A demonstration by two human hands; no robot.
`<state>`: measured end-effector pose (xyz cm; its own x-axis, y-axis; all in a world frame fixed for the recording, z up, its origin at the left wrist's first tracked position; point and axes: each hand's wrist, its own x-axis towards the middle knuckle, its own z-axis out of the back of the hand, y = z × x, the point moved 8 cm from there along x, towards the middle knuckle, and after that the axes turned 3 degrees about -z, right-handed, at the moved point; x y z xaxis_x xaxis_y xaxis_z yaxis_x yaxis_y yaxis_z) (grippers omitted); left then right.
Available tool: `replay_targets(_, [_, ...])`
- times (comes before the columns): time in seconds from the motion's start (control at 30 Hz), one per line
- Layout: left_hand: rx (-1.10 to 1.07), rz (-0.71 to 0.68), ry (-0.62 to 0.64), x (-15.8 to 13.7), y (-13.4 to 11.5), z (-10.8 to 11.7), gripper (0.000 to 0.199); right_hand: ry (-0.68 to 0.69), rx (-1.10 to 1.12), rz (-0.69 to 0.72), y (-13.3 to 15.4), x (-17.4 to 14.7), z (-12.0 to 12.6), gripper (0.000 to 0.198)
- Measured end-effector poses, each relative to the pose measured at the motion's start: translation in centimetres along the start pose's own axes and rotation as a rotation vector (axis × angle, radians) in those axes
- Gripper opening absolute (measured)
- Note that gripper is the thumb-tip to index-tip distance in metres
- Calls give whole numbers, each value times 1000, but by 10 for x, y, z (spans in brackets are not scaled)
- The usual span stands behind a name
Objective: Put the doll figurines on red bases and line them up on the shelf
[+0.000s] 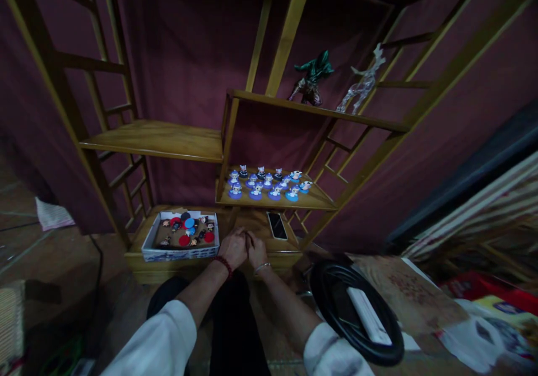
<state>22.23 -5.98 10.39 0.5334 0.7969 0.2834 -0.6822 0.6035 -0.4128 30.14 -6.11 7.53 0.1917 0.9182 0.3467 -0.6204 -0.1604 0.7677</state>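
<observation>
Just right of the box [180, 254] of figures [190, 223], your left hand [234, 249] and right hand [256, 250] meet, fingers curled, can't tell if gripping; likely close handwork, any reach boxward calling for parting them.

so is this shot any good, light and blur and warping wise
Head view: dim, with the upper maroon backing in shadow; head view: pale sleeves and small figurines stand out brightest; head view: outer posts splay outward, like wide-lens warping; head view: plastic bag looks soft, and detail between the fingers is lost.
</observation>
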Motion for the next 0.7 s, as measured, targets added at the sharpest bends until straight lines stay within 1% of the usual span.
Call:
replay_targets(0.2, [23,123,-15,-18,46,6,31,109,-49,-23,14,2,-47,27])
replay_targets(0.33, [37,178,24,-26,73,8,26,176,-80,-43,22,6,-76,27])
replay_targets(0.53, [79,237,34,-33,103,10,25,282,-123,-38,27,10,-111,27])
replay_targets(0.63, [83,262,75,-37,117,5,27,343,-137,-31,25,13,-127,27])
replay_targets(0.7, [95,288,115,-41,125,1,28,368,-119,8,26,14,-138,26])
